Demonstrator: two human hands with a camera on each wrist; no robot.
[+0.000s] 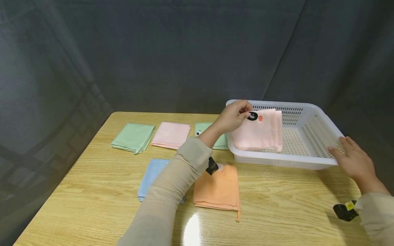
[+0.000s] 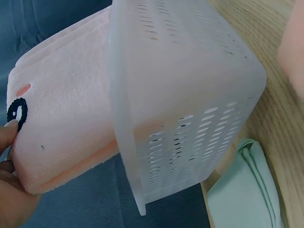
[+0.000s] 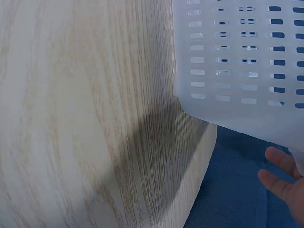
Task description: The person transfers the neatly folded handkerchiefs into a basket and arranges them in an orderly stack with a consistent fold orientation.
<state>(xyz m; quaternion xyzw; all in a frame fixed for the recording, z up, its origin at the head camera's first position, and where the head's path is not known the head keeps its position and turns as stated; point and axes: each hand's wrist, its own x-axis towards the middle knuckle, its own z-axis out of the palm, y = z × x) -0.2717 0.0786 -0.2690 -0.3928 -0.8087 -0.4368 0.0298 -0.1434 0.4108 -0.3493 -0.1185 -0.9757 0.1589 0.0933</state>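
Observation:
My left hand (image 1: 233, 117) pinches a folded pink cloth (image 1: 261, 131) by its upper left corner, beside a black ring and an orange spot. The cloth hangs tilted over the left part of a white perforated basket (image 1: 277, 160). In the left wrist view the thumb and fingers of this hand (image 2: 12, 185) hold the cloth's edge (image 2: 66, 95) above the basket's rim (image 2: 124, 109). At the basket's front right corner my right hand (image 1: 354, 160) grips the rim; the right wrist view shows fingers (image 3: 280, 183) beside the basket's outer side (image 3: 237, 111).
On the wooden table (image 1: 92, 191) lie folded cloths: green (image 1: 133, 136) and pink (image 1: 171, 134) at the back left, another green (image 1: 221, 141) left of the basket, blue (image 1: 154, 171) and orange (image 1: 217, 191) nearer the front. My left forearm partly covers the blue cloth. A dark curtain (image 1: 169, 58) stands behind.

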